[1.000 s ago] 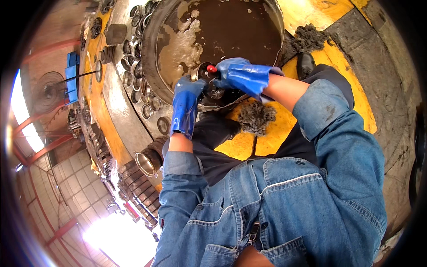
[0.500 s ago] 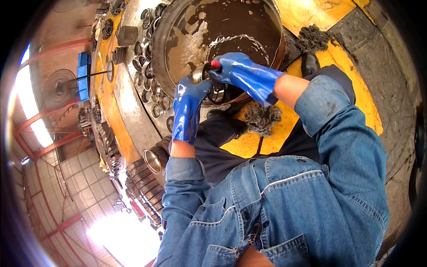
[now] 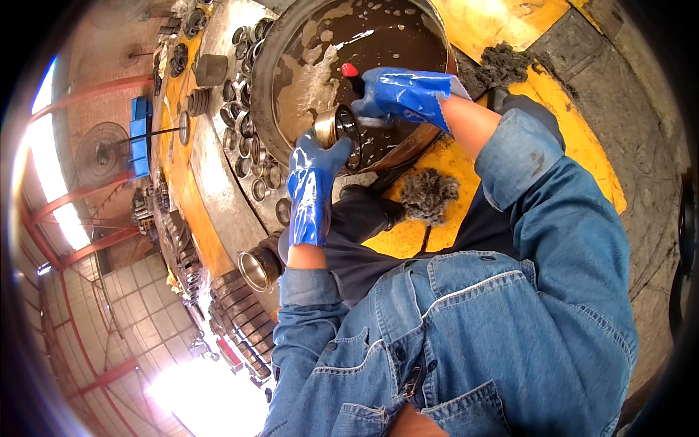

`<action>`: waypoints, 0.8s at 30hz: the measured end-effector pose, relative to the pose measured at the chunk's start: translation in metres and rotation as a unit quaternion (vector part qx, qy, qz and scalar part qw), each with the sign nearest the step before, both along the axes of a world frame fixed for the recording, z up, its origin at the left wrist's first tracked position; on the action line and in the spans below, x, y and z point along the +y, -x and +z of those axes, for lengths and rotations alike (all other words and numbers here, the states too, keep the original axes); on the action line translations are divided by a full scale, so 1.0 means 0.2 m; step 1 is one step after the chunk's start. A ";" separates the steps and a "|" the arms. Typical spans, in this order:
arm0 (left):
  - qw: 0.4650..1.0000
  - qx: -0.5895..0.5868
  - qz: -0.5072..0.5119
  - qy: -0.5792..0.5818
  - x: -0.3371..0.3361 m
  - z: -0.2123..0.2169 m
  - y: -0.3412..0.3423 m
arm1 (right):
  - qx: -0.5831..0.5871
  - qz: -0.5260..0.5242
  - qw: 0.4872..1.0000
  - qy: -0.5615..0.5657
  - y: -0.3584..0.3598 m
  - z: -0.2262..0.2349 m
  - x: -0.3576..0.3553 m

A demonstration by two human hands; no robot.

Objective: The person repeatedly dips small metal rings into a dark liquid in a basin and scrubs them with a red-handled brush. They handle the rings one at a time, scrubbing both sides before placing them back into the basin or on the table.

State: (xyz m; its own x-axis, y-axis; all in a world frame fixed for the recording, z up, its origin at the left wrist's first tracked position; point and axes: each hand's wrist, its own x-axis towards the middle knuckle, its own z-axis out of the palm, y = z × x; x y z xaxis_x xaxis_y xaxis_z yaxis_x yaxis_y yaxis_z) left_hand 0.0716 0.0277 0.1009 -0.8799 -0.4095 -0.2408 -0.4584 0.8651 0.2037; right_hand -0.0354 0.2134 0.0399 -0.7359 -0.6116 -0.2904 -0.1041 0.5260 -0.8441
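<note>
Head view, looking down past a denim jacket [image 3: 466,342] with the sleeves pushed back.

Nearest: the left hand [image 3: 314,171], in a long blue rubber glove, is closed round the outside of a short metal ring [image 3: 336,130], holding it over the near rim of the basin. Ring looks like a bearing race or sleeve: brassy on its face, dark in the bore, wet all over.

Just beyond: the right hand [image 3: 397,95], gloved the same, is closed on a brush with a red-tipped handle [image 3: 350,71]; the working end sits at or inside the ring's bore (bristles hidden, cannot tell the contact).

Handling, as a judgement: solid steel, so stiff and heavy for its size, and slick with the wash liquid. Rubber gloves help; the safest hold is across the outer wall with fingers wrapped, thumb on the rim, not on the wet face.

Behind the hands: a round metal basin [image 3: 284,58] of dark brown liquid with pale foam.

Further left: a grimy worktop [image 3: 218,182] crowded with similar rings [image 3: 247,146], some stacked. A tuft of grey cotton waste [image 3: 428,195] lies on the yellow-painted floor [image 3: 575,146].
</note>
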 end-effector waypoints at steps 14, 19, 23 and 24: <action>0.998 0.001 -0.040 0.056 0.22 0.07 -0.14 | 0.282 -0.035 0.958 -0.027 -0.07 -0.18 -0.09; 0.990 0.011 -0.081 0.113 0.21 -0.06 -0.13 | 0.129 -0.004 0.987 -0.098 -0.02 -0.14 -0.12; 0.997 -0.021 -0.045 0.060 0.21 -0.07 -0.09 | 0.220 -0.041 0.974 -0.018 -0.02 -0.31 -0.14; 0.995 0.002 -0.066 0.074 0.16 -0.11 -0.11 | 0.226 -0.039 0.973 0.040 -0.01 -0.38 -0.16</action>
State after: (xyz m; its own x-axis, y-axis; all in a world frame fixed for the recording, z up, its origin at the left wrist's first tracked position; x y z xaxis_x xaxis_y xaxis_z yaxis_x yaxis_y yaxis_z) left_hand 0.0929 0.0604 0.0787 -0.9293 -0.3212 -0.1821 -0.3383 0.9383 0.0717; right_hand -0.0342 0.1810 -0.0369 -0.8222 -0.5567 0.1187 -0.4361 0.4821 -0.7599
